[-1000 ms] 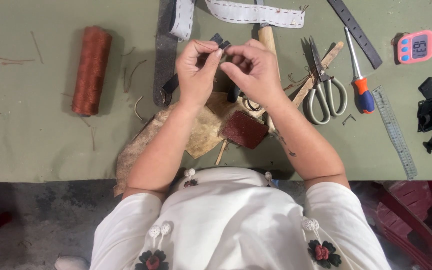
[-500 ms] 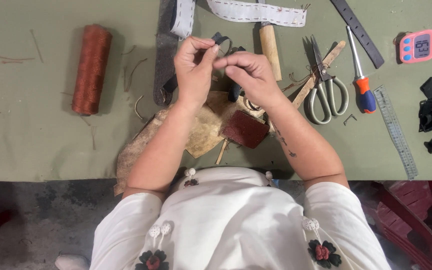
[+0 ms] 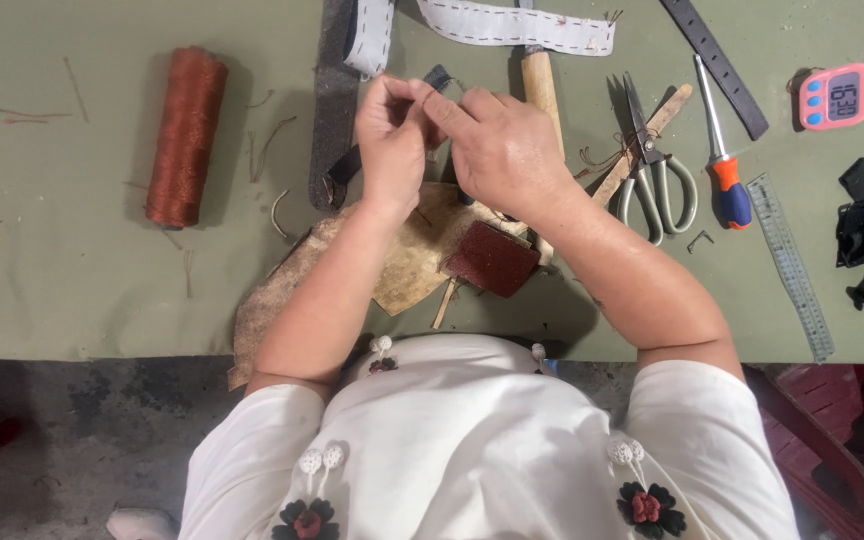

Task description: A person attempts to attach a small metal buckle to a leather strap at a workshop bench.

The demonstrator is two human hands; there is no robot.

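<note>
Dark strap (image 3: 439,77), a narrow strip of what looks like leather, sits pinched between both hands above the middle of the green table (image 3: 72,290). Left hand (image 3: 390,140) closes thumb and fingertips on it from one side; right hand (image 3: 502,150) meets it from the other, forefinger and thumb pressed together at the same spot. Something very small, perhaps a needle or a thread end, may be held there too, but the fingers hide it. The strip appears light and pliable, bending over the fingers, so it is best gripped close to the point being worked, not by its loose end.

Below the wrists lie a tan hide scrap (image 3: 402,260) and a dark red leather patch (image 3: 492,260) resting on it. A wooden handle (image 3: 540,85) pokes out beside the right hand. Further right are scissors (image 3: 652,165), a screwdriver (image 3: 722,150), a steel ruler (image 3: 790,265) and a pink timer (image 3: 837,97). Well to the left stands a rust-coloured thread spool (image 3: 185,135).
</note>
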